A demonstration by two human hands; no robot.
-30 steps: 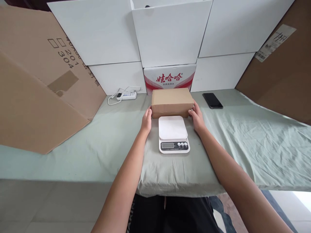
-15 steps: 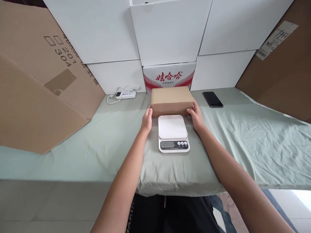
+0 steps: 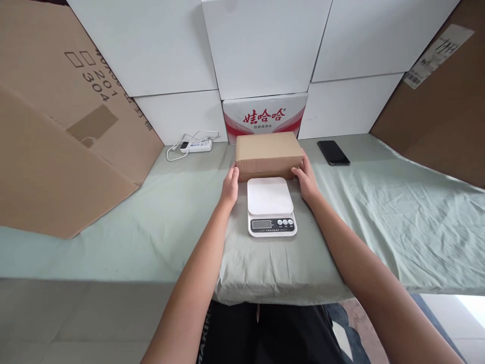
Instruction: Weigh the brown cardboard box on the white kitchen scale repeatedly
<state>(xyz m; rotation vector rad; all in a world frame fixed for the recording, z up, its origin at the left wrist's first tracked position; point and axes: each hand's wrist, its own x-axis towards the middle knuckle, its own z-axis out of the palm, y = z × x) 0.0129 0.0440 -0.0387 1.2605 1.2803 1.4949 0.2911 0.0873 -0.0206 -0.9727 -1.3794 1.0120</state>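
Observation:
A closed brown cardboard box (image 3: 270, 151) is held between my two hands, just behind a white kitchen scale. My left hand (image 3: 230, 186) grips its left end, thumb at the front corner. On the opposite end, my right hand (image 3: 306, 178) has its thumb on the front face and its fingers round the side. The kitchen scale (image 3: 270, 205) lies flat with nothing on its plate; its small display looks blank. Whether the box rests on the cloth or is slightly raised, I cannot tell.
A green cloth (image 3: 151, 242) covers the table. A white power strip with a cable (image 3: 197, 145) lies at the back left, a black phone (image 3: 333, 152) at the back right. Behind stands a carton with red lettering (image 3: 265, 115). Large cardboard panels flank both sides (image 3: 76, 151).
The whole view has shifted very slightly. My hands keep the same hold on the box, which has not visibly moved against the scale.

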